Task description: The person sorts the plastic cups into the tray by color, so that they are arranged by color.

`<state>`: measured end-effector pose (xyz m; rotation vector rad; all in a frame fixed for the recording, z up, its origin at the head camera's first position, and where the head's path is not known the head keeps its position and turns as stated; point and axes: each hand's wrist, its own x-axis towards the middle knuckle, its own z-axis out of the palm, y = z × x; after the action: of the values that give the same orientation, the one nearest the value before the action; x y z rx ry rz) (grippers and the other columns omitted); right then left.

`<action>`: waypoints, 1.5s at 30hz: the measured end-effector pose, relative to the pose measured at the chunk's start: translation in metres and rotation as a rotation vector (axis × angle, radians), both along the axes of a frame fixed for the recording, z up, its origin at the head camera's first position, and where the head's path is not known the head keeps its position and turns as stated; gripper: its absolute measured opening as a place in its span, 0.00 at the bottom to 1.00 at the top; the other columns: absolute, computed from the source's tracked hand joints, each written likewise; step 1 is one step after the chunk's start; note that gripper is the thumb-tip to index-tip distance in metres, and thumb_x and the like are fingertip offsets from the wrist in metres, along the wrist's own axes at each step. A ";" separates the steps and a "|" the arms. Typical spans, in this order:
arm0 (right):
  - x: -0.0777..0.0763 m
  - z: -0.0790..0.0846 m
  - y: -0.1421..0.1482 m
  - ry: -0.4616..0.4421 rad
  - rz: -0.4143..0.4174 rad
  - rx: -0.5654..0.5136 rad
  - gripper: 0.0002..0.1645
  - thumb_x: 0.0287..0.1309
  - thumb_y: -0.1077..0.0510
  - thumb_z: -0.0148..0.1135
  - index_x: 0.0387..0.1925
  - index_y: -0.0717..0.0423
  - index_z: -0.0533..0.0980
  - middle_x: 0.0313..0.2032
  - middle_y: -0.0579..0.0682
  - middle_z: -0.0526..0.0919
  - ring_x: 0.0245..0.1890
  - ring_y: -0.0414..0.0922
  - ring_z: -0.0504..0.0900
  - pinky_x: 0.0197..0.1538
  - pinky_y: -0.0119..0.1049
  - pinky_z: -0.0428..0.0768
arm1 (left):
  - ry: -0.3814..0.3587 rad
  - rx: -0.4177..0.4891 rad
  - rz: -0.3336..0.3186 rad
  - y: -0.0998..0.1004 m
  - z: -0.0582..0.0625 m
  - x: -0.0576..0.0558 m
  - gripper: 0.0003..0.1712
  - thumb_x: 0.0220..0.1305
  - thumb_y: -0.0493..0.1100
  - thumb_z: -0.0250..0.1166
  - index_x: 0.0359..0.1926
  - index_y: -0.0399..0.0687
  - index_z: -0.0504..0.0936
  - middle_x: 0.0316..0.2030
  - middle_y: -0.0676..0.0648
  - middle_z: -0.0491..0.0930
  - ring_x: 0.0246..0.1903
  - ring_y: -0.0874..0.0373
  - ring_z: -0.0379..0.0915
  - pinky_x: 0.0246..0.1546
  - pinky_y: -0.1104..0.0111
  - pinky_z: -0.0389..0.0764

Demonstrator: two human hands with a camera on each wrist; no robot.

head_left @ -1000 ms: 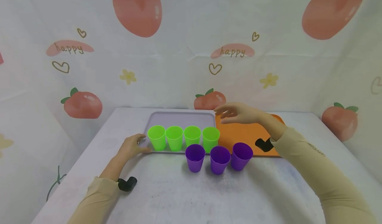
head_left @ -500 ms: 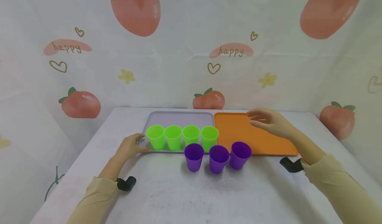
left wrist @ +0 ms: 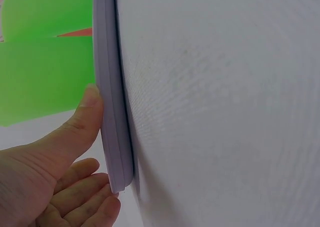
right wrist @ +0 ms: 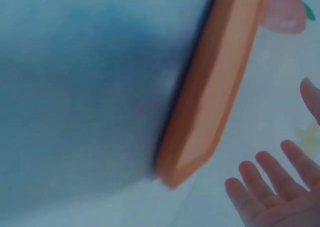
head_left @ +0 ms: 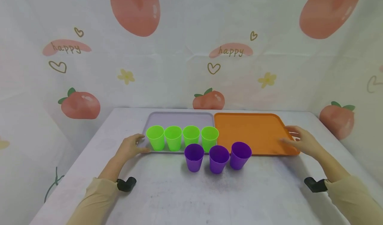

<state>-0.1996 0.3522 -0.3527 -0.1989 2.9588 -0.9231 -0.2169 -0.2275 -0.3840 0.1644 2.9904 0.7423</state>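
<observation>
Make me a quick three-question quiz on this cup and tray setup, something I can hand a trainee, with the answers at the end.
1. The left hand is at the left end of the lavender tray. How many green cups stand on that tray?
2. True or false: the right hand grips a green cup.
3. Where do the purple cups stand?
A) on the lavender tray
B) on the table, in front of the trays
C) inside the green cups

Key:
1. Four.
2. False; it holds nothing, by the right end of the orange tray.
3. B.
</observation>
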 end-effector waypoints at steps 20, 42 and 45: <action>0.000 -0.031 0.026 -0.141 -0.074 0.131 0.57 0.49 0.42 0.66 0.61 0.81 0.52 0.57 0.81 0.60 0.55 0.72 0.62 0.57 0.68 0.64 | 0.012 0.035 -0.053 -0.002 0.007 0.001 0.43 0.50 0.50 0.71 0.61 0.30 0.65 0.59 0.27 0.67 0.58 0.31 0.65 0.57 0.44 0.70; -0.004 -0.028 0.022 -0.196 -0.088 0.133 0.59 0.48 0.41 0.68 0.61 0.81 0.50 0.58 0.82 0.56 0.56 0.73 0.59 0.59 0.69 0.60 | 0.376 0.285 -0.339 0.080 0.062 0.034 0.21 0.57 0.39 0.66 0.51 0.36 0.77 0.48 0.38 0.81 0.47 0.44 0.80 0.47 0.57 0.82; -0.004 -0.029 0.021 -0.201 -0.088 0.131 0.59 0.48 0.41 0.67 0.62 0.81 0.50 0.58 0.82 0.56 0.56 0.73 0.58 0.59 0.70 0.59 | 0.297 0.298 -0.413 0.099 0.056 0.039 0.24 0.56 0.43 0.67 0.52 0.38 0.77 0.49 0.41 0.82 0.48 0.45 0.79 0.48 0.59 0.81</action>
<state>-0.2040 0.3736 -0.3813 0.0278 2.8463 -0.7064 -0.1779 -0.1290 -0.3280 0.9484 2.9191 1.1839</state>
